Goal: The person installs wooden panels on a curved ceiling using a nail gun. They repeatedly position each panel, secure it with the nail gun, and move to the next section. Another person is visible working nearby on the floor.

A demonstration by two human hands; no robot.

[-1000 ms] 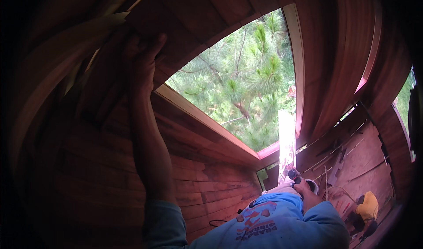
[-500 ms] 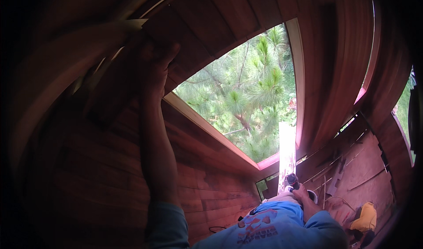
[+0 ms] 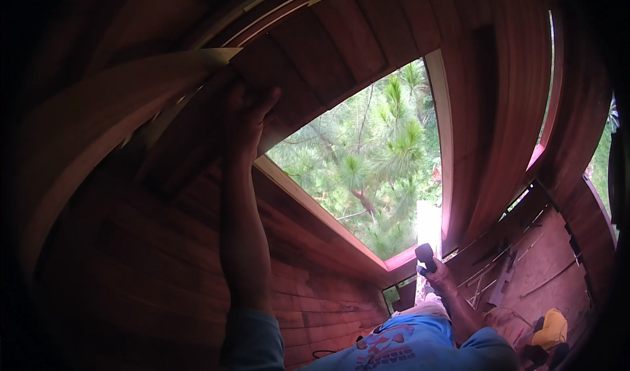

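Note:
My left arm reaches up at the left. My left hand [image 3: 244, 116] presses up against a dark wooden board [image 3: 190, 125] on the wall, thumb stuck out to the right; its other fingers are dim and partly hidden. Low in front of my body, beside the window's bottom corner, my right hand [image 3: 441, 278] is closed round a dark tool with a thick, blocky end [image 3: 426, 255]. The tool's exact kind is unclear, and its lower part is covered by my hand. Its blocky end points up, away from me.
A kite-shaped window opening [image 3: 361, 167] with pale frame strips shows pine branches outside. A bright upright plank [image 3: 428, 223] stands at its lower corner. At the lower right are a floor panel [image 3: 548, 256], loose wood pieces and a yellow item [image 3: 551, 328]. A pale curved beam [image 3: 131, 85] crosses the upper left.
My right hand has lifted the dark tool up and forward from beside my waist. The left hand stays against the board; the whole view has shifted slightly.

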